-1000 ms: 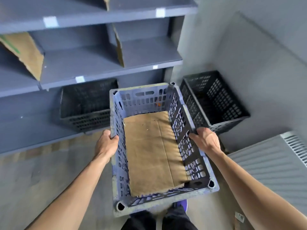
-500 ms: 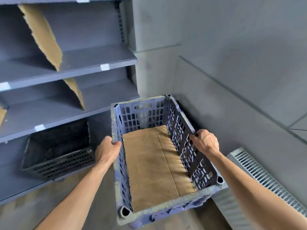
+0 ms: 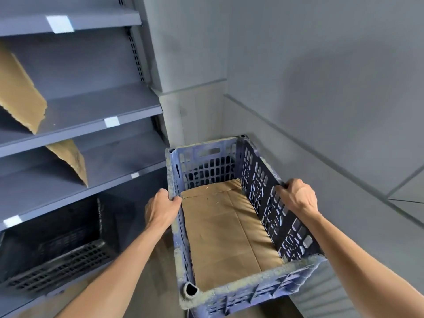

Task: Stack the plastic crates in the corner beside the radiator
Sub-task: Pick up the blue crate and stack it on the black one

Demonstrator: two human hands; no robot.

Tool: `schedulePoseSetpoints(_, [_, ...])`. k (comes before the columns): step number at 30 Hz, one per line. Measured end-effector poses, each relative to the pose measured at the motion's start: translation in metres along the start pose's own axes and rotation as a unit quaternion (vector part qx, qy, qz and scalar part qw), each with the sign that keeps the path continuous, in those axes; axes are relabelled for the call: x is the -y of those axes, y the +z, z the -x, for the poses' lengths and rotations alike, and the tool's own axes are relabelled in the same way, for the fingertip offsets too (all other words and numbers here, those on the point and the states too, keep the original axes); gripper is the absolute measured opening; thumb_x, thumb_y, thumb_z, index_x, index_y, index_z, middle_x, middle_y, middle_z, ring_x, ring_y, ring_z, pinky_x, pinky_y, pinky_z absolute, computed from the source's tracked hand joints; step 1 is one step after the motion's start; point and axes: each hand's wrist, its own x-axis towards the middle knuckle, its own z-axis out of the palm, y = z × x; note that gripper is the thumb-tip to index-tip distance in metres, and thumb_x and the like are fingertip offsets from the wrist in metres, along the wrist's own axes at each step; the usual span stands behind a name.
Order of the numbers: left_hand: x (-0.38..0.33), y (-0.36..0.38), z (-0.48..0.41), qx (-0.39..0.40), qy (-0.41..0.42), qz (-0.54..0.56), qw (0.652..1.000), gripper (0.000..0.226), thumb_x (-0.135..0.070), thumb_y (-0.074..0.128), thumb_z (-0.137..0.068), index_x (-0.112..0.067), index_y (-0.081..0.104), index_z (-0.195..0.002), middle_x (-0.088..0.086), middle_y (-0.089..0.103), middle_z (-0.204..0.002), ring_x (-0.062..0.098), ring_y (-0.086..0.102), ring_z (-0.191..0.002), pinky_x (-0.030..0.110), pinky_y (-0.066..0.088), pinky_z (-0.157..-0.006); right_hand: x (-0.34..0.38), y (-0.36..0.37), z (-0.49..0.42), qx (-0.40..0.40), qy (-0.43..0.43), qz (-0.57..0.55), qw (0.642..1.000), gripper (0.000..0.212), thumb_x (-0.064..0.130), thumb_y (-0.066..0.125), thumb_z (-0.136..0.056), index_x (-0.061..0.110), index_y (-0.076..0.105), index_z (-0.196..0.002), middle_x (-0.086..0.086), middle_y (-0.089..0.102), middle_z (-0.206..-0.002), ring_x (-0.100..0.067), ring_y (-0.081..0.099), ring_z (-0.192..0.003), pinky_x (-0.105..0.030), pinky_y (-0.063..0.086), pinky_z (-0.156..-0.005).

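Note:
I carry a worn blue plastic crate [image 3: 250, 292] in front of me, its floor lined with brown cardboard [image 3: 224, 232]. My left hand [image 3: 161, 210] grips the top rim of its left long wall, thumb over the edge. My right hand [image 3: 296, 196] grips the rim of the right long wall. The crate is held up in the air, far end toward the grey wall corner. The black crate seen earlier in the corner is hidden behind it. A second black crate [image 3: 57, 255] sits under the lowest shelf at the lower left.
Grey metal shelving [image 3: 91, 115] fills the left, with torn cardboard dividers [image 3: 20, 95] standing on two shelves. A grey wall [image 3: 321, 88] with a ledge runs along the right. A grey pillar [image 3: 183, 53] stands in the corner. The radiator [image 3: 321, 292] shows just below the crate's near right corner.
I have moved closer to the corner and my view has lifted. The crate now covers the black corner crate, and most of the radiator has dropped out of sight. Both hands keep their grip.

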Motion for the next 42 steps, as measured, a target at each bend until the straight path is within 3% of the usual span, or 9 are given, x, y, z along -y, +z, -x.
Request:
schedulePoseSetpoints(6, [-0.015, 0.025, -0.059, 0.027, -0.005, 0.003, 1.0, 0.031, -0.033, 0.055, -0.091, -0.014, 0.042, -0.071, 0.001, 0.052, -0.064, 0.018, 0.049, -0.057, 0.027, 0.027, -0.047, 0.018, 0.012, -0.057, 0.004, 0.017, 0.012, 1.0, 0.032, 0.043, 0.056, -0.084, 0.012, 0.061, -0.075, -0.015, 0.068, -0.08, -0.035, 0.062, -0.071, -0.035, 0.048, -0.064])
schedulePoseSetpoints(13, [-0.024, 0.046, -0.107, 0.055, -0.005, 0.027, 0.998, 0.035, -0.04, 0.056, -0.091, -0.008, 0.051, -0.077, 0.005, 0.061, -0.069, 0.023, 0.058, -0.064, 0.03, 0.04, -0.054, 0.04, 0.023, -0.106, -0.002, 0.038, -0.002, 0.999, 0.029, 0.039, 0.056, -0.087, 0.012, 0.063, -0.078, -0.009, 0.067, -0.074, -0.032, 0.063, -0.067, -0.04, 0.057, -0.066])
schedulePoseSetpoints(18, [-0.043, 0.058, -0.135, 0.056, -0.03, 0.031, 0.997, 0.036, -0.043, 0.056, -0.092, -0.012, 0.05, -0.076, 0.001, 0.06, -0.07, 0.022, 0.057, -0.066, 0.029, 0.036, -0.051, 0.052, 0.028, -0.158, 0.002, 0.02, 0.001, 1.0, 0.032, 0.04, 0.052, -0.091, 0.013, 0.061, -0.075, -0.008, 0.065, -0.072, -0.029, 0.06, -0.064, -0.034, 0.049, -0.06])
schedulePoseSetpoints(21, [-0.056, 0.071, -0.149, 0.054, -0.057, 0.03, 0.996, 0.032, -0.042, 0.056, -0.092, -0.013, 0.052, -0.079, 0.0, 0.061, -0.074, 0.022, 0.059, -0.07, 0.03, 0.039, -0.055, 0.054, 0.036, -0.196, 0.033, -0.001, 0.004, 0.999, 0.032, 0.04, 0.051, -0.093, 0.015, 0.059, -0.074, -0.007, 0.064, -0.067, -0.026, 0.061, -0.06, -0.034, 0.05, -0.055])
schedulePoseSetpoints(24, [-0.07, 0.084, -0.158, 0.054, -0.084, 0.029, 0.995, 0.032, -0.041, 0.056, -0.093, -0.012, 0.052, -0.081, 0.0, 0.061, -0.074, 0.021, 0.059, -0.069, 0.029, 0.037, -0.052, 0.052, 0.043, -0.233, 0.076, -0.019, 0.009, 0.997, 0.032, 0.039, 0.052, -0.092, 0.014, 0.06, -0.075, -0.009, 0.064, -0.069, -0.028, 0.062, -0.065, -0.039, 0.053, -0.062])
schedulePoseSetpoints(27, [-0.082, 0.1, -0.168, 0.056, -0.117, 0.031, 0.991, 0.033, -0.043, 0.057, -0.092, -0.013, 0.05, -0.078, 0.001, 0.062, -0.073, 0.022, 0.061, -0.065, 0.03, 0.036, -0.051, 0.048, 0.055, -0.273, 0.114, -0.04, 0.052, 0.991, 0.035, 0.037, 0.052, -0.094, 0.009, 0.063, -0.077, -0.009, 0.064, -0.07, -0.026, 0.061, -0.066, -0.036, 0.054, -0.063])
schedulePoseSetpoints(33, [-0.093, 0.122, -0.176, 0.067, -0.166, 0.019, 0.984, 0.032, -0.044, 0.056, -0.093, -0.016, 0.048, -0.08, 0.0, 0.061, -0.081, 0.025, 0.058, -0.076, 0.031, 0.039, -0.061, 0.043, 0.084, -0.32, 0.152, -0.093, 0.113, 0.977, 0.037, 0.038, 0.045, -0.097, 0.008, 0.062, -0.083, -0.007, 0.062, -0.078, -0.027, 0.062, -0.077, -0.033, 0.049, -0.065])
schedulePoseSetpoints(38, [-0.092, 0.132, -0.19, 0.08, -0.189, 0.032, 0.978, 0.029, -0.046, 0.056, -0.093, -0.022, 0.049, -0.079, 0.0, 0.066, -0.078, 0.024, 0.067, -0.074, 0.034, 0.049, -0.064, 0.046, 0.102, -0.343, 0.168, -0.105, 0.131, 0.971, 0.034, 0.039, 0.042, -0.099, 0.013, 0.06, -0.085, -0.005, 0.061, -0.076, -0.024, 0.06, -0.073, -0.036, 0.053, -0.07])
schedulePoseSetpoints(42, [-0.095, 0.136, -0.205, 0.079, -0.179, 0.032, 0.98, 0.027, -0.044, 0.056, -0.094, -0.023, 0.048, -0.079, -0.002, 0.063, -0.082, 0.024, 0.062, -0.08, 0.033, 0.043, -0.065, 0.048, 0.11, -0.351, 0.165, -0.1, 0.135, 0.972, 0.032, 0.035, 0.043, -0.1, 0.011, 0.057, -0.085, -0.006, 0.059, -0.081, -0.025, 0.057, -0.076, -0.034, 0.048, -0.069])
